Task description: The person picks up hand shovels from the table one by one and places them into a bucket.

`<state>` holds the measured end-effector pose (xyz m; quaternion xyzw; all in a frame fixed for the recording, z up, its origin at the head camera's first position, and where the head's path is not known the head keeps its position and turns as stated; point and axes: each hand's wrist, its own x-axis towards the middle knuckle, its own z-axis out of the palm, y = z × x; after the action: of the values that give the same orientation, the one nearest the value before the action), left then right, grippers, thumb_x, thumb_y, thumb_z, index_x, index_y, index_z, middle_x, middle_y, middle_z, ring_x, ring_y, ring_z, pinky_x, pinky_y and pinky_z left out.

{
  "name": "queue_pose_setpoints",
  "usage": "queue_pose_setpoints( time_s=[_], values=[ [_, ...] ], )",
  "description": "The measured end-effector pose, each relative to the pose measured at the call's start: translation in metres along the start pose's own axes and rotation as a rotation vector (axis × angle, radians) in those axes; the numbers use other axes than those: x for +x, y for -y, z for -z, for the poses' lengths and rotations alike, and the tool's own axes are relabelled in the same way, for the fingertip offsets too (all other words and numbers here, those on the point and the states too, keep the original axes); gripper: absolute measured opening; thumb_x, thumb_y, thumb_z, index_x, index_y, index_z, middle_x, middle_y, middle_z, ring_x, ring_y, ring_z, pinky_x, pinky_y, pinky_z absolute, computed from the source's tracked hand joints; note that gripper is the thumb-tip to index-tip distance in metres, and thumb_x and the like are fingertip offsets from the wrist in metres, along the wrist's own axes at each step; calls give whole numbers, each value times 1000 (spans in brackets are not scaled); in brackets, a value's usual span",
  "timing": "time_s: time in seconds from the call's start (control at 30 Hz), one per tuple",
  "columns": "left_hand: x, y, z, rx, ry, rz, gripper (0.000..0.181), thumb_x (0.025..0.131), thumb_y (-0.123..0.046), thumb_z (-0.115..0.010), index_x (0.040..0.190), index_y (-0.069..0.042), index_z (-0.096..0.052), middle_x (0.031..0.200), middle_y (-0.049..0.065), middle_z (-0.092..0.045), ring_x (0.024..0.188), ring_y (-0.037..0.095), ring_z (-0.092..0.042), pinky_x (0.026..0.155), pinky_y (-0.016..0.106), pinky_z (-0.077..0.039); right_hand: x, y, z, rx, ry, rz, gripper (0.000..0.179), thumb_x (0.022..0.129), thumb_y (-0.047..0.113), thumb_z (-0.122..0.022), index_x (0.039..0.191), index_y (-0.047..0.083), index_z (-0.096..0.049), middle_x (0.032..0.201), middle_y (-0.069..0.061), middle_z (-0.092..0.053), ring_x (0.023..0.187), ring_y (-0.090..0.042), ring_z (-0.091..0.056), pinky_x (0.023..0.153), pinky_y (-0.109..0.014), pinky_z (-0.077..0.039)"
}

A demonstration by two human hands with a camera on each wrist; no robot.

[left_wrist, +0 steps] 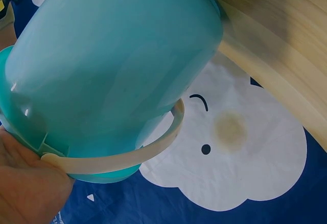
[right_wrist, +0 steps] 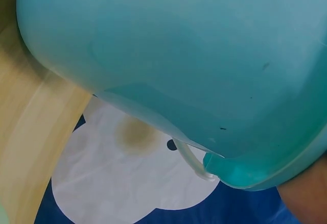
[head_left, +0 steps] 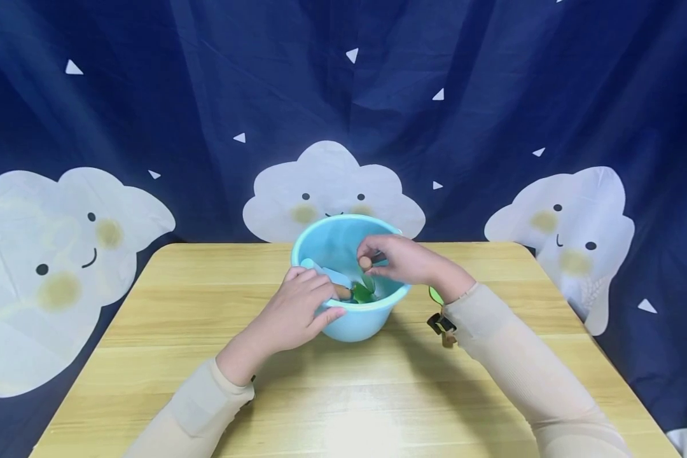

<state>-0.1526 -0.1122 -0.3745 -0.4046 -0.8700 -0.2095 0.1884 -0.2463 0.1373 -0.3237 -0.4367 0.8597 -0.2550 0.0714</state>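
A light blue bucket [head_left: 357, 324] stands on the table. My left hand [head_left: 300, 308] grips its near left rim, fingers over the edge and thumb outside; the left wrist view shows part of this hand beside the bucket's pale carrying handle [left_wrist: 117, 162]. Over the bucket's right side, my right hand [head_left: 397, 257] holds a small tool by its round-ended wooden handle [head_left: 365, 263]. A green part shows just below it. Inside lie another green piece [head_left: 362, 293] with a wooden handle and a light blue piece [head_left: 336, 277]. The bucket wall hides their lower parts.
On the wooden table [head_left: 217, 286], right of the bucket, a light green piece [head_left: 436, 296] is partly hidden by the right wrist. A black wrist mount [head_left: 441, 322] sticks out from the right sleeve. Behind the table hangs a dark blue curtain [head_left: 298, 76] with white clouds.
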Motion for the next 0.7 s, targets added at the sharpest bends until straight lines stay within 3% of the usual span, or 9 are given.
queue_pose_setpoints(
  time_s=[0.4,0.7],
  values=[
    [-1,0,-1,1,-17,-6,47,104,-54,-40,108,-17,-70,104,-7,-67,95,15,-52,96,40,-32,3,1,0,-6,50,-4,20,90,4,-74,93,16,-59,89,7,-60,95,-9,-64,90,-29,-52],
    [-1,1,-2,15,-25,-10,44,104,-53,-42,105,-19,-68,101,-11,-65,96,13,-52,95,39,-32,4,1,-1,-34,67,-2,19,88,3,-73,90,16,-59,86,8,-58,89,-17,-59,88,-34,-49]
  ],
)
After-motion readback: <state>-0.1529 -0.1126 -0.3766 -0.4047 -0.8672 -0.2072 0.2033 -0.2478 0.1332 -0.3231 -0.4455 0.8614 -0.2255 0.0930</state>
